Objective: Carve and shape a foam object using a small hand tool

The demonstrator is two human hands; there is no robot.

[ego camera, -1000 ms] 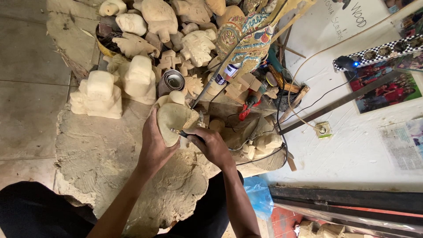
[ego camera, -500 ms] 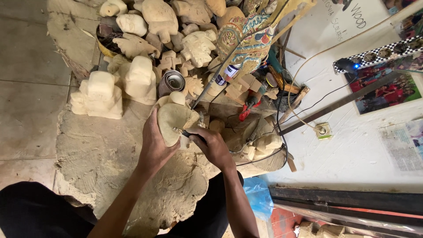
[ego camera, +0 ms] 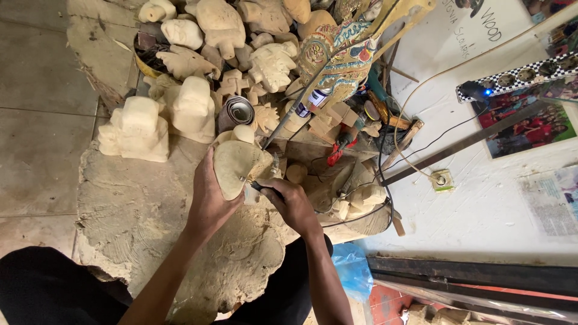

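Your left hand (ego camera: 211, 201) wrapped round pale carving (ego camera: 236, 168), frame centre, held above slab (ego camera: 138, 210). Your right hand (ego camera: 292, 204) closed on dark-handled tool (ego camera: 259, 188), tip at carving's lower edge. Step looks like fine cutting; next stroke likely needs firm brace, short controlled push. Rough blocks (ego camera: 135, 129) upper left, painted figure (ego camera: 337, 60) top centre.
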